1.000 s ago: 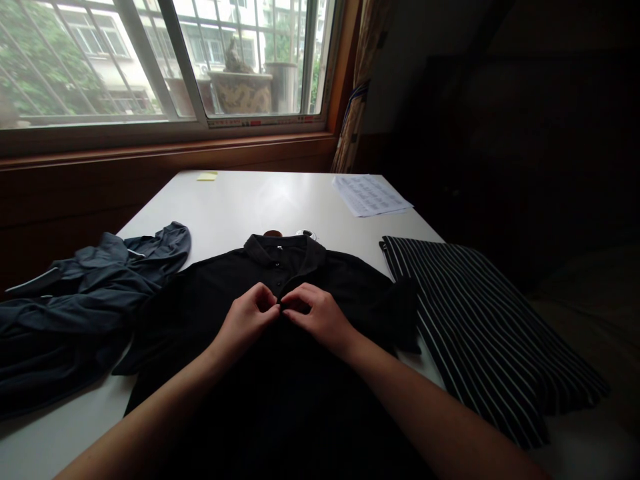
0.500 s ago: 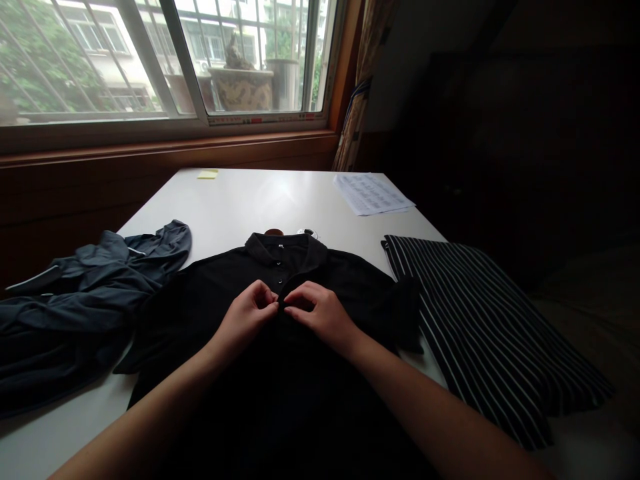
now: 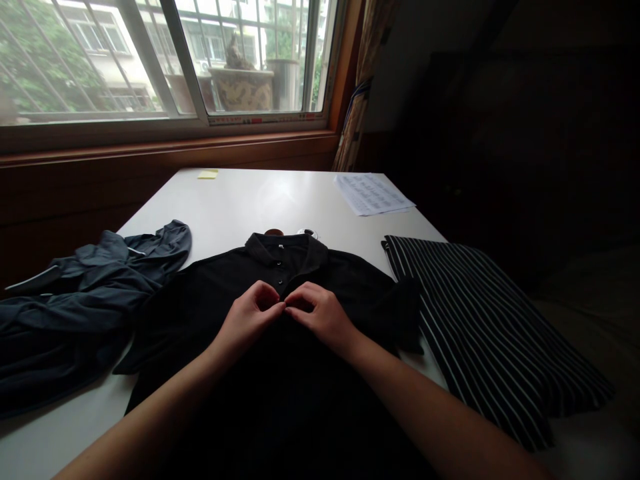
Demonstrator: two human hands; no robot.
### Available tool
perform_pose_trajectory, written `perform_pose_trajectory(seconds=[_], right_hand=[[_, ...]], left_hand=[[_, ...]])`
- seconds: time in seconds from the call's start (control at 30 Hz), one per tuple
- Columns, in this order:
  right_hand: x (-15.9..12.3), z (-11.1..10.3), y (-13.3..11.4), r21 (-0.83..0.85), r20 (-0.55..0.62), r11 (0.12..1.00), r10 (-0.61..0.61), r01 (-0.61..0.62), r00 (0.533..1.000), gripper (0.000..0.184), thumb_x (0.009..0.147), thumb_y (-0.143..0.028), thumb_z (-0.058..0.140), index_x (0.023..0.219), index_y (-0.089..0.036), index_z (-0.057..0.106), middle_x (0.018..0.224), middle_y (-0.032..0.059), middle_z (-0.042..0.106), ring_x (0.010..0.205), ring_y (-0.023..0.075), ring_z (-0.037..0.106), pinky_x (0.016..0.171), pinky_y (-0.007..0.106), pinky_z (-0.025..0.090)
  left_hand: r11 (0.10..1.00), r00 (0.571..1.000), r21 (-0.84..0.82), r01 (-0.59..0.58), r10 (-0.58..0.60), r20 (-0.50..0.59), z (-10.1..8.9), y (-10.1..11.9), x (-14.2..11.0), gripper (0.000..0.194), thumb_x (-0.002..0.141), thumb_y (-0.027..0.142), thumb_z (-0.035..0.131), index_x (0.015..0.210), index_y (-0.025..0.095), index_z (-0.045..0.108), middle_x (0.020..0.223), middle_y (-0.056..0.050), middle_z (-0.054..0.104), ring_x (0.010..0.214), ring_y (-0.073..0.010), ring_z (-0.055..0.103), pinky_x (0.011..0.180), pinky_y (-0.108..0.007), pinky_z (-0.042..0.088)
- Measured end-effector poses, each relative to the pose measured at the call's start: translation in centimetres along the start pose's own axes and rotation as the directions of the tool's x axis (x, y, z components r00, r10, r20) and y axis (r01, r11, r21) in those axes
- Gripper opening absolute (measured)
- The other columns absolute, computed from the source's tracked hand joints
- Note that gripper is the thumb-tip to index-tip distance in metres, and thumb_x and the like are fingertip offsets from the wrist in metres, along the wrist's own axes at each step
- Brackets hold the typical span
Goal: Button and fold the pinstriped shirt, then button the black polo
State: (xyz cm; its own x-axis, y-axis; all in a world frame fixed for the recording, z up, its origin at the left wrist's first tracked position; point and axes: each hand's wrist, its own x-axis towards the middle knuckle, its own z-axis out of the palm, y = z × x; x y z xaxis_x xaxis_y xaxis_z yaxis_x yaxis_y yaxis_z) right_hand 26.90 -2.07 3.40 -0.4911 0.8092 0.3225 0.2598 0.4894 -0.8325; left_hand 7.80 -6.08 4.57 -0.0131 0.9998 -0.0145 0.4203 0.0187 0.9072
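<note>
A black polo shirt [image 3: 210,287] lies spread out face up on the white table [image 3: 235,207], its collar pointing to the window. At the lower end of its button placket, my left hand [image 3: 253,310] pinches the fabric with thumb and forefinger. My right hand [image 3: 323,313] pinches the placket too, and the fingertips of both hands meet there. Small buttons show on the placket above my fingers. Whatever button or buttonhole lies between the fingertips is hidden.
To the left lies a crumpled dark blue-grey garment [image 3: 100,287]. A black and white striped cloth [image 3: 480,313] sits folded on the right. Printed papers [image 3: 373,193] and a yellow sticky note [image 3: 207,174] rest at the far side, below the window [image 3: 250,60].
My left hand has shifted slightly to the right, so its fingertips now touch those of my right hand. The shirt and the other things have stayed put.
</note>
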Motion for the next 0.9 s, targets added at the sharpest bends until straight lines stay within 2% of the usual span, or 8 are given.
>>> perform_pose_trajectory(seconds=[0.17,0.47,0.9], right_hand=[[-0.05,0.09,0.11,0.013,0.018,1.000,-0.016,0.016,1.000,0.015,0.083,-0.013,0.070,0.094,-0.023,0.073,0.093,0.0009,0.067,0.088,0.0159,0.065,0.080,0.028,0.051],[-0.09,0.07,-0.41,-0.019,0.033,1.000,0.000,0.000,0.999,0.015,0.083,-0.013,0.069,0.093,-0.023,0.073,0.092,0.0011,0.067,0.086,0.0157,0.064,0.078,0.028,0.051],[-0.12,0.02,-0.37,-0.063,0.011,0.998,0.021,-0.020,1.000,0.008,0.083,-0.018,0.073,0.089,-0.022,0.072,0.089,0.0008,0.067,0.082,0.0157,0.064,0.075,0.028,0.050]], left_hand=[[0.999,0.999,0.023,-0.024,0.025,-0.042,0.44,-0.22,-0.05,0.022,0.081,0.040,0.069,0.085,0.021,0.060,0.078,0.001,0.064,0.074,-0.0171,0.061,0.066,-0.027,0.046],[0.997,0.996,0.072,-0.038,0.044,-0.084,0.76,0.02,-0.14,0.014,0.077,0.031,0.067,0.078,0.021,0.058,0.074,0.003,0.063,0.070,-0.0163,0.059,0.063,-0.026,0.042],[1.000,0.999,0.005,-0.029,0.029,-0.040,0.22,-0.12,-0.32,0.013,0.082,0.032,0.066,0.082,0.021,0.059,0.078,0.001,0.064,0.074,-0.0172,0.060,0.065,-0.026,0.044]])
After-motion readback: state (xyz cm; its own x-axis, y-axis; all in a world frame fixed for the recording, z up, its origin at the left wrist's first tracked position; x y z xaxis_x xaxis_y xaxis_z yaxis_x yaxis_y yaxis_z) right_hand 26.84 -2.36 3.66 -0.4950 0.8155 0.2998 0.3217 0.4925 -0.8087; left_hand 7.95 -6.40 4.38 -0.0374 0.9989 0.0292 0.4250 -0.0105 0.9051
